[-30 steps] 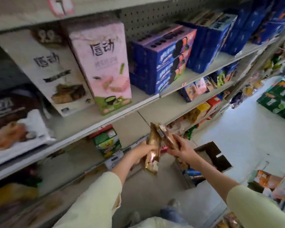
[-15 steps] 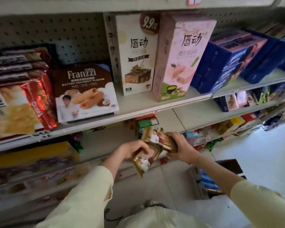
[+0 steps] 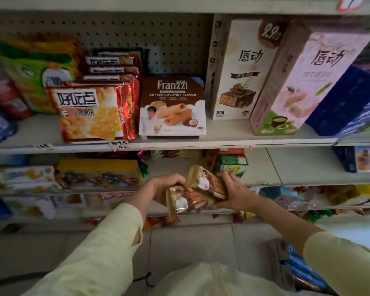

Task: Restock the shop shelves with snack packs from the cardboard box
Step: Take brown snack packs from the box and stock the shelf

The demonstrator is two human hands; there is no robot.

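Note:
Two gold-brown snack packs (image 3: 198,194), each printed with a figure in white, are fanned between my hands in front of the lower shelf (image 3: 263,174). My left hand (image 3: 165,186) grips the lower pack from the left. My right hand (image 3: 236,193) grips the upper pack from the right. The cardboard box (image 3: 286,272) stands on the floor at the bottom right, with blue packs showing inside it; only its left part is in view.
The upper shelf (image 3: 233,138) carries a Franzzi box (image 3: 172,107), red snack bags (image 3: 92,112), a tall white box (image 3: 241,71), a pink box (image 3: 308,86) and blue boxes (image 3: 350,103). The lower shelf holds yellow packs (image 3: 98,171) and a green box (image 3: 233,164). Tiled floor lies below.
My view has swung left along the shelves and come closer. Both hands have stayed on the gold packs, now fanned flatter in front of the lower shelf.

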